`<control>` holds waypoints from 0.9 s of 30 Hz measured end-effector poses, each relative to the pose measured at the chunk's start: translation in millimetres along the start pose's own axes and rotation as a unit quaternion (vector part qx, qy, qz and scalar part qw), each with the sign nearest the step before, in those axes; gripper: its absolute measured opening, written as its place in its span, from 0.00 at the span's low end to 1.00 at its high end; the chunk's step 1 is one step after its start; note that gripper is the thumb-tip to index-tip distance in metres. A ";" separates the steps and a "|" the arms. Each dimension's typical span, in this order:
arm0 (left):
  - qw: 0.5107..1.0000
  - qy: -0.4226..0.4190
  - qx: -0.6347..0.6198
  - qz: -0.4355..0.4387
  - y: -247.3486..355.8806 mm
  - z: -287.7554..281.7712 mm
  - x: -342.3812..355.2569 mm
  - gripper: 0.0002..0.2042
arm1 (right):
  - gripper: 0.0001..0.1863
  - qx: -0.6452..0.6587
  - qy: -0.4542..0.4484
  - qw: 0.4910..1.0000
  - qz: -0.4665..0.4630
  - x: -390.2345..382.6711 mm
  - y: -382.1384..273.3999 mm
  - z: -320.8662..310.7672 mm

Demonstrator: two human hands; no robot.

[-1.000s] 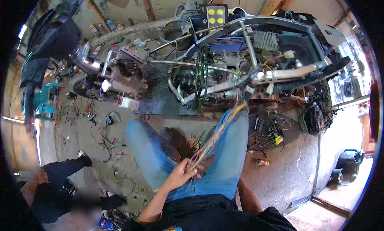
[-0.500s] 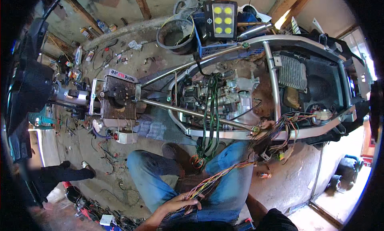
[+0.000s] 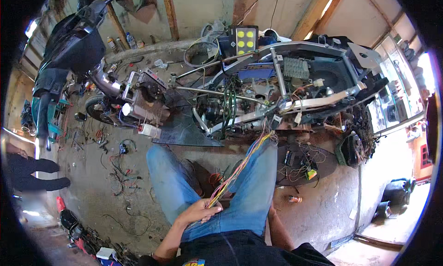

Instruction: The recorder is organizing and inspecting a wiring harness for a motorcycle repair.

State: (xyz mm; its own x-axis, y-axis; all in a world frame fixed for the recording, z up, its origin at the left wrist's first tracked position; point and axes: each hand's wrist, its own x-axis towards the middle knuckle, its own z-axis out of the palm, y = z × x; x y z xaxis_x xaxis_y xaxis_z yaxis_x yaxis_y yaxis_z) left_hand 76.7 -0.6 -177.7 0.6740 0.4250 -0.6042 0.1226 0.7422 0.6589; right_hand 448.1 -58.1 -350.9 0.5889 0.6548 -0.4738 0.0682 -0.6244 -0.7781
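Observation:
My left hand [image 3: 200, 212] is closed around a bundle of coloured wires [image 3: 237, 172], yellow, pink and red among them, above my lap. Taut and slanting, the bundle runs up to the right over my right thigh to the near rail of a silver scooter frame [image 3: 318, 103]. Beside the outer side of that thigh is my right hand [image 3: 271, 212], its fingers hidden behind the leg. A looped dark green cable bundle [image 3: 228, 104] hangs over the frame near the engine [image 3: 260, 89].
A work lamp [image 3: 245, 40] stands behind the frame, beside a dark bucket [image 3: 201, 54]. Loose cables [image 3: 123, 176] litter the floor at left; tangled wires and connectors [image 3: 300, 164] lie at right with a small orange-labelled container [image 3: 294, 199]. Another person's legs [image 3: 39, 174] show at far left.
My view has tilted up and away from my lap. The left hand's fingers have closed more tightly round the wires, which look straighter. The other person's legs have shifted at far left.

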 end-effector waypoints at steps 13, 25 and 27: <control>0.967 0.155 0.194 0.053 -36.9 6.5 -93.2 0.15 | 0.17 -0.020 0.062 0.867 -0.494 -138.8 -206.6 -9.5; 0.937 0.173 0.270 0.139 18.5 -14.3 -155.2 0.12 | 0.33 -0.266 -0.399 0.537 -0.694 -163.4 -314.8 85.1; 0.927 0.181 0.283 0.169 17.3 -15.8 -159.6 0.13 | 0.32 -0.290 -0.420 0.533 -0.674 -161.9 -318.8 87.0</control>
State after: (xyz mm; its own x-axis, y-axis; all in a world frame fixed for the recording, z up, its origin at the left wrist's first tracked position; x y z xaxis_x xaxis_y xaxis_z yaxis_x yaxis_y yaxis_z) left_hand -40.2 -47.3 -76.9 0.4682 0.8049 -0.3645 0.3809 0.1884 0.9052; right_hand 261.0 72.0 -62.0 -0.8636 0.4820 0.1478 0.3547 0.7892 -0.5014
